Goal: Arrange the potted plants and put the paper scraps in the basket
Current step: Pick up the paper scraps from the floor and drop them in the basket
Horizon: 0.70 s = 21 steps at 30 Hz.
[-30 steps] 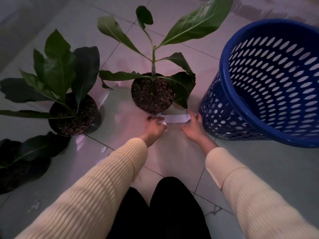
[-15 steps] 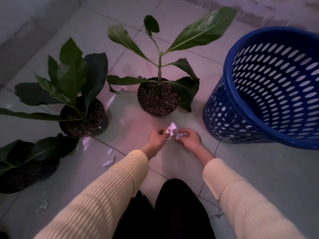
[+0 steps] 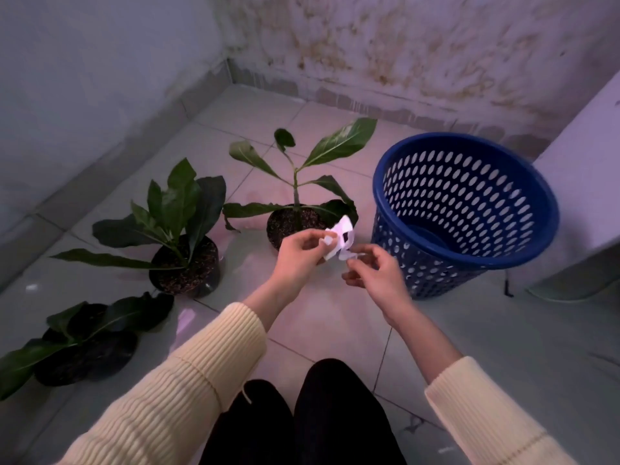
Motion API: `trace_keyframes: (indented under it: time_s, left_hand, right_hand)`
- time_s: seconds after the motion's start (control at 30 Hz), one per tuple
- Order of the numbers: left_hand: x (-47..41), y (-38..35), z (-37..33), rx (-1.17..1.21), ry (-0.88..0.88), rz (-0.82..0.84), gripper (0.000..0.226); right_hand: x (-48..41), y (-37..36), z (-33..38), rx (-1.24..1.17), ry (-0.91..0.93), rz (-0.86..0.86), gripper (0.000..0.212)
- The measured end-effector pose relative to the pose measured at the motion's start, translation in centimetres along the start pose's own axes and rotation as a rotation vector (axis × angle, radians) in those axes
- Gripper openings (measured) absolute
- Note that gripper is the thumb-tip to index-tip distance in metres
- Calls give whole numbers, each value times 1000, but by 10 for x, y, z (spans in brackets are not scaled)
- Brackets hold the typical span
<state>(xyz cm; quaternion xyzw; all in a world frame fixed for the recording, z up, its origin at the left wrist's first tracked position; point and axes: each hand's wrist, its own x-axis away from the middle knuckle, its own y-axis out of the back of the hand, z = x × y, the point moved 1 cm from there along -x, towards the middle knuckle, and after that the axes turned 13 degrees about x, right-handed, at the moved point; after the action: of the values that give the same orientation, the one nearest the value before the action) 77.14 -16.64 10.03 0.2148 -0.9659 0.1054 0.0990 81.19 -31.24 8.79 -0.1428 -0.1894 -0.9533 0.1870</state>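
Grey tiled floor (image 3: 503, 347) with dark grout lines, kinda glossy. The back wall (image 3: 419, 45) is pretty rough, covered in yellowish-brown stains and blotches, and a pale cabinet-looking thing (image 3: 583, 169) sits at the right edge.

— Where do I see the pots?

— Three potted plants (image 3: 188, 260) (image 3: 295, 219) (image 3: 84, 344) run diagonally on the floor (image 3: 335, 323), left of the basket (image 3: 466, 213).

— And the paper (image 3: 340, 239)?

— Between both hands, before the rightmost pot.

Stained wall (image 3: 419, 52), grey tiled floor (image 3: 523, 347).
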Motion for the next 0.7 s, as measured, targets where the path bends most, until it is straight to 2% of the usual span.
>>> trace_keyframes:
  time_s: [0.1,0.2,0.37,0.43,0.57,0.7]
  left_hand:
    - [3,-34,-40,-34,-151,31,6]
    - [-3,-73,-65,-112,-252,46,7]
    - [-23,-138,-80,-380,-291,64,17]
    - [-30,-156,-78,-541,-324,114,21]
    - [-34,-180,-64,-854,-338,252,24]
    - [-37,-185,-46,-1050,-308,269,16]
  right_hand:
    - [21,30,32,-101,148,-92,12]
    - [26,63,51,-66,225,-241,9]
    - [3,119,49,72,108,-475,13]
    - [-8,137,41,279,98,-551,19]
    - [-25,158,26,680,167,-533,30]
    - [-35,165,12,857,183,-442,26]
